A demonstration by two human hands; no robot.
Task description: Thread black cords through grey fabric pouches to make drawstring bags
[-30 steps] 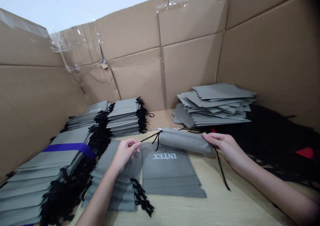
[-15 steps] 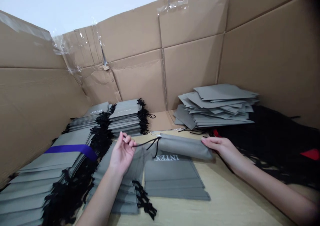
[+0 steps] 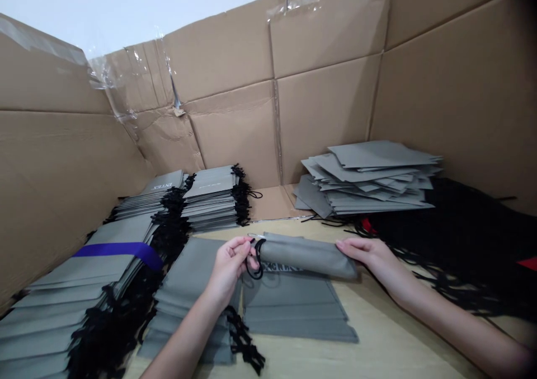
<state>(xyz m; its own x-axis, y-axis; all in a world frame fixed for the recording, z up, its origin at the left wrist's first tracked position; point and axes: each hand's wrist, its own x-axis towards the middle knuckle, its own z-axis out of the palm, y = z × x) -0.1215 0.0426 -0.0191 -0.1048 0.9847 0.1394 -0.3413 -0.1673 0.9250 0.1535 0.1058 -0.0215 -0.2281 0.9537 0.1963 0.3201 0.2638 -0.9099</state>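
A grey drawstring pouch (image 3: 304,253) lies across the middle of the table, held at both ends. My left hand (image 3: 231,264) is pinched on its black drawstring (image 3: 255,261) at the pouch's left end. Fingers of my right hand (image 3: 364,254) grip the pouch's right end. Under it lies a flat stack of grey pouches (image 3: 296,306) with white lettering partly covered by the held pouch.
More grey pouch stacks stand at left (image 3: 79,295), one with a purple band (image 3: 121,250), and two at the back (image 3: 212,197). A loose pile of grey pouches (image 3: 364,177) sits back right beside a heap of black cords (image 3: 461,244). Cardboard walls (image 3: 327,99) surround the wooden table (image 3: 390,345).
My left hand drew the black drawstring out to the left, then came back to the pouch's left end with the cord looped. My right hand stayed on the right end.
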